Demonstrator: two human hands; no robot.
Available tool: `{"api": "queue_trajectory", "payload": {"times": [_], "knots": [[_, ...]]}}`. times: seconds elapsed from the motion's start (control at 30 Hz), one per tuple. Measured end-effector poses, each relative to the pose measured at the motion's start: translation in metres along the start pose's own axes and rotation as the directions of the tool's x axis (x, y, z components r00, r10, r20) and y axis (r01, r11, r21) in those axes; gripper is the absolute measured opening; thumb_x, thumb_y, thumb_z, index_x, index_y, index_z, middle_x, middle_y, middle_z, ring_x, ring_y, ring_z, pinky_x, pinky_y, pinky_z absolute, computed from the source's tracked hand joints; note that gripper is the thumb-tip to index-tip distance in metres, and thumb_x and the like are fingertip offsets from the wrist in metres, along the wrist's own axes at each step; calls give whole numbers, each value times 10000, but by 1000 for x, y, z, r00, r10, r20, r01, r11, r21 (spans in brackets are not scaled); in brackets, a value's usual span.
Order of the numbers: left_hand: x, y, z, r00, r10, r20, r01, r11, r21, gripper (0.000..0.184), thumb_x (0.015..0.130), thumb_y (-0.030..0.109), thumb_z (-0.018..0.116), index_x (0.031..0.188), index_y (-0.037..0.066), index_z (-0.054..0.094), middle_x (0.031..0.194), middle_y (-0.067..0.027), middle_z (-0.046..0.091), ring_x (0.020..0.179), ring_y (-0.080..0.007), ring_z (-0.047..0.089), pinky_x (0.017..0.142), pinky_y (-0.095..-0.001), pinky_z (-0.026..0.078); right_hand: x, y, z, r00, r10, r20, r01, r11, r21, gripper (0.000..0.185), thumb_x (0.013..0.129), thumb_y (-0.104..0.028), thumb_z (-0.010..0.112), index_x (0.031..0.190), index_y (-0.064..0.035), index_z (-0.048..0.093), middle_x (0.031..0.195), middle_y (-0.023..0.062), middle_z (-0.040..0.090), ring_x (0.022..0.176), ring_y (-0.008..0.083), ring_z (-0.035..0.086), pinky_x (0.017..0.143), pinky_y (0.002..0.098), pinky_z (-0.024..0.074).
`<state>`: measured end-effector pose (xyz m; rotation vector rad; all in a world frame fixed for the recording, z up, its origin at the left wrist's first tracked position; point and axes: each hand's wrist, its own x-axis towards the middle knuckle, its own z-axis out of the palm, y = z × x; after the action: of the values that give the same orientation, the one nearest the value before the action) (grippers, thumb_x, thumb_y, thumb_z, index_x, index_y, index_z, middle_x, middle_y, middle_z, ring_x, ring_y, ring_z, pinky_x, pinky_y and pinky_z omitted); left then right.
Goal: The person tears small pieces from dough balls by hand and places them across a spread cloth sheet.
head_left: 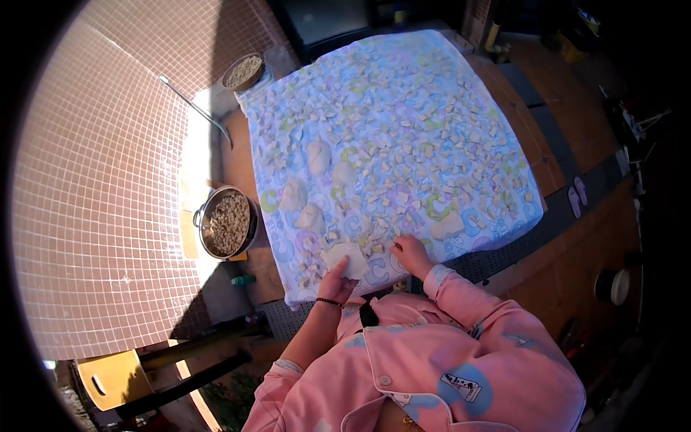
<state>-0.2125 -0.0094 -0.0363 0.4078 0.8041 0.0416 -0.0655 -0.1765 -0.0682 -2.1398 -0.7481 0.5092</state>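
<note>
My left hand [338, 282] grips a flat, pale slab of dough [348, 256], thumb on top, at the near edge of the cloth-covered table. To its right, my right hand [412, 255] has its fingers pinched together low over the cloth; whether a small bit is between them I cannot make out. Small torn pale pieces [403, 155] are scattered over most of the patterned cloth [389, 272]. Larger pale lumps lie on the left side, among them one lump [319, 156] and another [294, 194]. A further lump [448, 226] rests right of my right hand.
Left of the table stands a metal pot [204, 232] full of small, round tan things. At the far left corner is a bowl [229, 83] with similar contents. Purple slippers [577, 196] lie on the floor at right. A yellow stool [115, 380] stands lower left.
</note>
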Motion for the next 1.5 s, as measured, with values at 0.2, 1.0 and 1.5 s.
{"api": "queue_trajectory", "payload": {"times": [0.2, 1.0, 1.5], "knots": [[0, -8, -5, 999, 14, -36, -17, 996, -91, 375, 800, 134, 610, 1145, 107, 464, 1081, -63, 542, 996, -222, 530, 796, -387, 453, -2, -10, 11, 998, -12, -54, 3, 986, -166, 192, 754, -171, 595, 861, -12, 586, 871, 180, 508, 838, 349, 528, 677, 410, 432], [3, -19, -6, 993, 16, -115, -26, 995, -91, 307, 814, 174, 602, 1094, 104, 497, 1025, -37, 562, 908, -172, 553, 712, -299, 467, -14, -35, 10, 844, 135, 518, -521, 430, 737, 186, 805, -172, 605, 845, 10, 599, 687, 34, 584, 585, 79, 550, 543, 194, 449], [-1, -8, -36, 982, 99, -162, -108, 993, -53, 313, 807, 126, 592, 1098, 90, 482, 1005, -62, 567, 908, -210, 560, 708, -339, 481, -18, -17, 38, 993, -106, 56, 112, 985, -134, 141, 748, -141, 584, 809, -17, 556, 773, 144, 490, 759, 340, 520, 666, 389, 436]]}}
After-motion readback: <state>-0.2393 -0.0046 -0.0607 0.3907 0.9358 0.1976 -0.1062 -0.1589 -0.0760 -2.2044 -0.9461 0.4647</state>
